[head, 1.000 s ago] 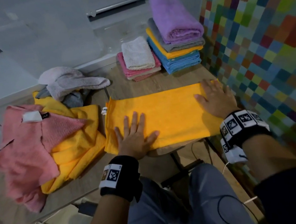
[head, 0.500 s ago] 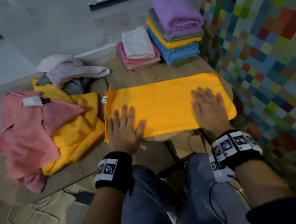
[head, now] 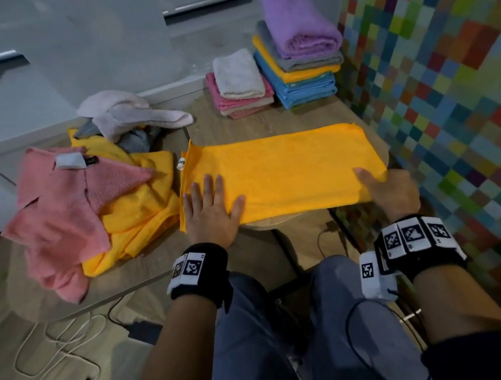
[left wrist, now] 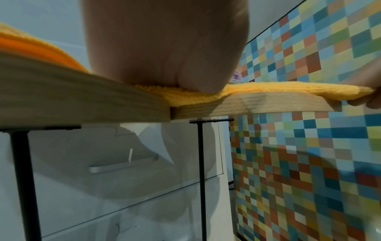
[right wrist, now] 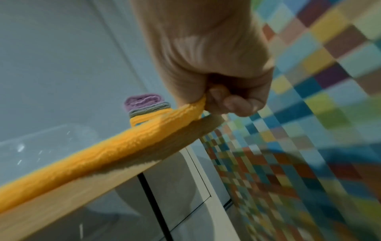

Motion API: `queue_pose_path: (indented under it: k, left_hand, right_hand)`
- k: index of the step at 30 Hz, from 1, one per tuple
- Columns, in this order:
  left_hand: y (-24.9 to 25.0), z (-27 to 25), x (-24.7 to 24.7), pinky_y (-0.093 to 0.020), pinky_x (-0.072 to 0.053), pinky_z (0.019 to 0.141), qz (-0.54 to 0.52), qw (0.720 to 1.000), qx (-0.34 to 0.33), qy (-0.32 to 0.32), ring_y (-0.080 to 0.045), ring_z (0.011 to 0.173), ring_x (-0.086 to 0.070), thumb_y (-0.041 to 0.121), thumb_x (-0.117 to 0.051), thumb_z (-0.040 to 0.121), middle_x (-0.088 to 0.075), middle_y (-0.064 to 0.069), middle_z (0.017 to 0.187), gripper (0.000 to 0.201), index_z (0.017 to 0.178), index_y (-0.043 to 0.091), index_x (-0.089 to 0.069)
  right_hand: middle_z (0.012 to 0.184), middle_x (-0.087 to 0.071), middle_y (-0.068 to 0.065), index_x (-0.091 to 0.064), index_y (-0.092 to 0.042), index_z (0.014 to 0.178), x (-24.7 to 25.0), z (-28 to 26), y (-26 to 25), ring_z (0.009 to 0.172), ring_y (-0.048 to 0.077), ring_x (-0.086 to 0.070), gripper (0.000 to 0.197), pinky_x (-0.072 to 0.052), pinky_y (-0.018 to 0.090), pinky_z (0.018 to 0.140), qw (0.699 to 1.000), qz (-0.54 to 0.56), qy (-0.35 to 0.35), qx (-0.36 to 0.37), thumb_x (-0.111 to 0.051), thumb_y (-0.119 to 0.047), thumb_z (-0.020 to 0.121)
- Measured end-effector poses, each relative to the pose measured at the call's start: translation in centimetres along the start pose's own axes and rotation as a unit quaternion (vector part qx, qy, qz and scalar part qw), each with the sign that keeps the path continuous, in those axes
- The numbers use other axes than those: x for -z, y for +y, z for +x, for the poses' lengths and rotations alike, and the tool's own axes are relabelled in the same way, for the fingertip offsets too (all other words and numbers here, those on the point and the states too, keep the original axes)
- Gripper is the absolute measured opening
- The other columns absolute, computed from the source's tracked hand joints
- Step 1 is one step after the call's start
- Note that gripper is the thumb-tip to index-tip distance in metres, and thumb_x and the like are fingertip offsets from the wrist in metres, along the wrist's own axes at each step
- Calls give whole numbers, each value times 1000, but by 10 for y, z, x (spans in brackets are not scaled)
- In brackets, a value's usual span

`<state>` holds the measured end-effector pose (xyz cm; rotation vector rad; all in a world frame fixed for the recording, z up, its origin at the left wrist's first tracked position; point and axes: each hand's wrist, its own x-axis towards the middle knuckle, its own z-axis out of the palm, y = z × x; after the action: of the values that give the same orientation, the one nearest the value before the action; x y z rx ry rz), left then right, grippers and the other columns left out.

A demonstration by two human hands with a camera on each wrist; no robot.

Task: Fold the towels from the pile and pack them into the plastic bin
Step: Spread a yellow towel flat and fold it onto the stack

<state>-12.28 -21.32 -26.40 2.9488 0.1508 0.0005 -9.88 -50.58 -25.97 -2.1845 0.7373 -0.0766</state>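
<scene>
Right hand (head: 390,190) moved to yellow towel (head: 282,171) corner, wrist view shows fingers pinching, left hand (head: 213,212) flat

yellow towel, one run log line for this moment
step: fold | yellow towel: flat on table | left hand: presses flat | right hand: pinches near-right corner

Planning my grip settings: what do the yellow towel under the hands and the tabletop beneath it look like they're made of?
The yellow towel looks like soft microfibre or terry: matte, with a fuzzy, nubby pile along the edge that the right hand pinches, and it bends limply there. The left hand presses it flat. The tabletop looks like light wood or wood-grain laminate, with straight grain lines on its edge; which of the two is unclear.
</scene>
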Motion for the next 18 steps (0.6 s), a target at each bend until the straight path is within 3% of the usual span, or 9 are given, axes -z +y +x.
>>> queue_pose_path:
  k: [5, 6, 9, 10, 11, 12, 13, 15, 18]
  left_hand:
    - [4, 5, 2, -42, 9, 117, -19, 999, 27, -16, -27, 146, 8, 60, -16, 94, 6, -2, 159, 70, 150, 22, 1]
    - [4, 5, 3, -43, 9, 117, -18, 999, 27, -33, -27, 146, 9, 60, -16, 94, 8, -3, 158, 71, 150, 21, 3]
    - [0, 9, 12, -44, 8, 117, -30, 995, 13, -92, -29, 145, 12, 61, -26, 93, 11, -6, 158, 77, 150, 19, 3]
    - [-2, 9, 16, -44, 7, 117, -39, 995, 8, -96, -30, 145, 10, 60, -32, 92, 9, -6, 158, 78, 150, 18, 0]
    - [-2, 10, 20, -44, 5, 117, -52, 995, -4, -81, -30, 145, 7, 57, -39, 92, 4, -7, 158, 78, 150, 17, -6]
    - [0, 10, 24, -42, 1, 117, -74, 996, -25, -45, -29, 146, 1, 52, -45, 91, -5, -8, 158, 75, 149, 15, -15]
    - [4, 11, 28, -39, -4, 116, -117, 992, -53, 4, -27, 145, -9, 46, -51, 91, -17, -9, 156, 68, 146, 13, -27]
    - [15, 12, 37, -32, -23, 111, -280, 955, -76, 62, -22, 135, -32, 32, -55, 92, -44, -7, 143, 44, 131, 13, -49]
    - [33, 17, 47, -29, -48, 85, -555, 832, -12, -2, -19, 99, -62, 25, -47, 97, -65, -9, 109, 22, 110, 10, -57]
  right_hand:
    - [94, -58, 24, -56, 1, 89, 4, 7, -30, 97, 40, -57, 46, -41, 41, 67, 990, -40, 64, 118, -59, -45, 88]
    - [87, -56, 21, -53, -3, 82, 4, 11, -31, 93, 37, -57, 43, -39, 38, 63, 991, -33, 57, 113, -61, -45, 87]
    - [61, -27, 1, -29, -20, 59, 7, 19, -33, 65, 24, -39, 51, -21, 28, 48, 996, -6, 52, 76, -68, -43, 82]
    - [61, -30, 2, -34, -21, 59, 8, 17, -36, 60, 24, -38, 46, -25, 28, 48, 996, -9, 50, 76, -69, -40, 83]
    - [67, -45, 8, -50, -18, 67, 8, 12, -41, 65, 27, -46, 30, -36, 33, 52, 995, -17, 51, 82, -68, -35, 84]
    - [85, -59, 15, -64, -13, 87, 7, 5, -46, 81, 32, -56, 17, -46, 39, 64, 992, -20, 60, 109, -67, -30, 86]
    - [101, -64, 17, -66, -10, 106, 4, -3, -53, 96, 34, -58, 24, -48, 42, 76, 985, -30, 81, 147, -65, -26, 87]
    - [105, -67, 15, -63, -11, 115, -4, -26, -68, 99, 34, -61, 29, -50, 42, 79, 954, -66, 121, 266, -63, -23, 88]
    - [102, -67, 9, -64, -14, 109, -30, -62, -82, 93, 29, -62, 23, -51, 38, 72, 912, -63, 75, 398, -63, -20, 87]
